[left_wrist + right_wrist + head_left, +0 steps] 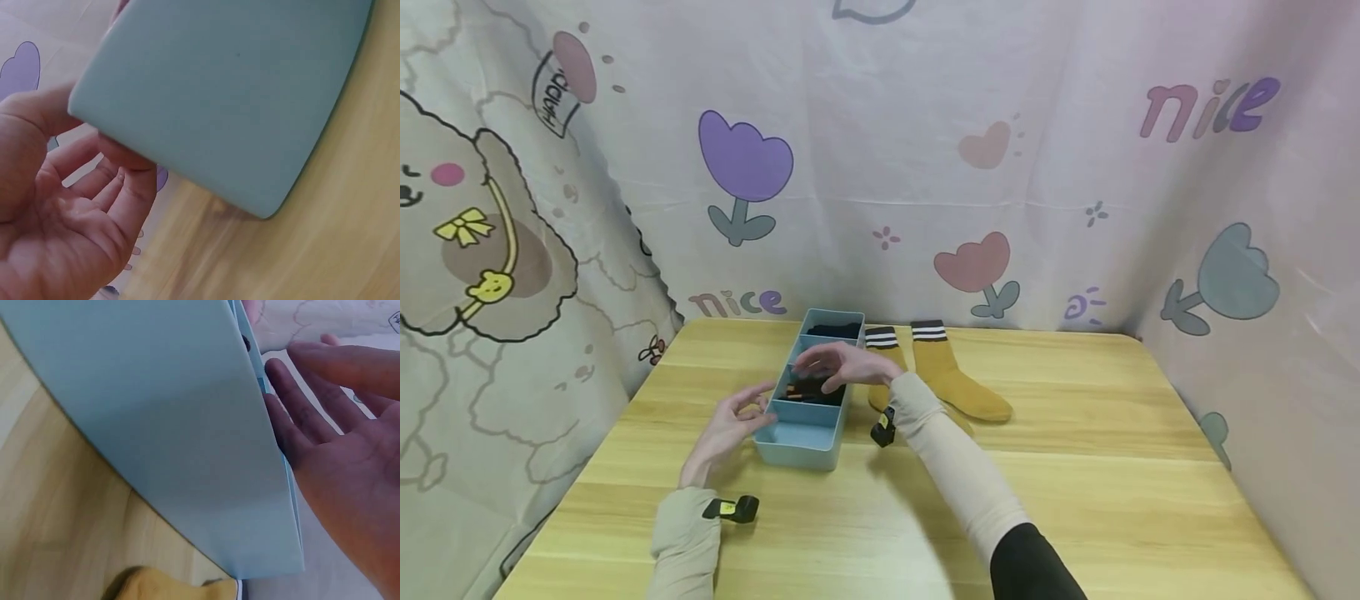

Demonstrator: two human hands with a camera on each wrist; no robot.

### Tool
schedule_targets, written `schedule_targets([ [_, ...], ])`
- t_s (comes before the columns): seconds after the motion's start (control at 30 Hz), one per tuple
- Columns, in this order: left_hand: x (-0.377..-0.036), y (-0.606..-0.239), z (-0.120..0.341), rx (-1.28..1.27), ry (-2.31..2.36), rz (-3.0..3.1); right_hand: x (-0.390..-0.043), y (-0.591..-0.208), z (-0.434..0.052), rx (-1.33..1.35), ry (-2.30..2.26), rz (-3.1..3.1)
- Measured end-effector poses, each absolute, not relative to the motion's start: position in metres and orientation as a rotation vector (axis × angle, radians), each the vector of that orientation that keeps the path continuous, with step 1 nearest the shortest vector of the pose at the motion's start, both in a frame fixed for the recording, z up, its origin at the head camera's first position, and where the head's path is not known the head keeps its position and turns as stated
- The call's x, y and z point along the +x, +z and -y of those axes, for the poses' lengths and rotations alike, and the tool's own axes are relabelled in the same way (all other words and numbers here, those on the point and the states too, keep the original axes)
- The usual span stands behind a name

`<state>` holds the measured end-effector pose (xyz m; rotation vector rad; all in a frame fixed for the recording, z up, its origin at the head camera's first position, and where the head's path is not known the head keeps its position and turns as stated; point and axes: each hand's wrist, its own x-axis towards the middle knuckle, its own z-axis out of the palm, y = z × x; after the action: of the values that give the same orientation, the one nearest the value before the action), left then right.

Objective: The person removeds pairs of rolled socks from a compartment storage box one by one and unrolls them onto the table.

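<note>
- Box [808, 433] on worktop [1075, 467]: two sections filled, nearest empty.
- Two yellow socks [955, 379] lie beside it.
- Left hand [726, 429] spread at box's corner.
- Right hand [838, 367] spread over the middle section.

**Colours and patterns on the counter**

The divided box [808, 433] is pale blue. The socks [951, 379] are mustard yellow with black-and-white striped cuffs. The counter [1075, 492] is light yellow wood grain. The backdrop cloth [1000, 167] shows purple and pink tulips.

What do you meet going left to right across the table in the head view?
Left hand → blue divided box → mustard sock with striped cuff. The right hand overlaps the box, so it is left out.
</note>
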<state>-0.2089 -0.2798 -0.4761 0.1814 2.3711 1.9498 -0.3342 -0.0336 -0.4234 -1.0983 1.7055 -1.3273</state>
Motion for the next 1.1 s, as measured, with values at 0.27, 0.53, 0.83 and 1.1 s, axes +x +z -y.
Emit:
schedule_targets([
  [0.27,-0.208,-0.478,0.288,0.243,1.879,-2.384,-0.341,-0.422,0.052,-1.111,-1.106,-1.729],
  [0.53,-0.206,-0.477,0.289,0.226,1.827,-2.413,-0.346,-0.425,0.063,-1.138,-1.007,-1.706],
  [0.83,-0.206,-0.477,0.289,0.263,1.875,-2.397,-0.347,-0.427,0.068,-1.106,-0.934,-1.732],
  [1.1,-0.205,-0.475,0.288,0.296,1.870,-2.423,-0.344,-0.424,0.074,-1.091,-0.792,-1.829],
])
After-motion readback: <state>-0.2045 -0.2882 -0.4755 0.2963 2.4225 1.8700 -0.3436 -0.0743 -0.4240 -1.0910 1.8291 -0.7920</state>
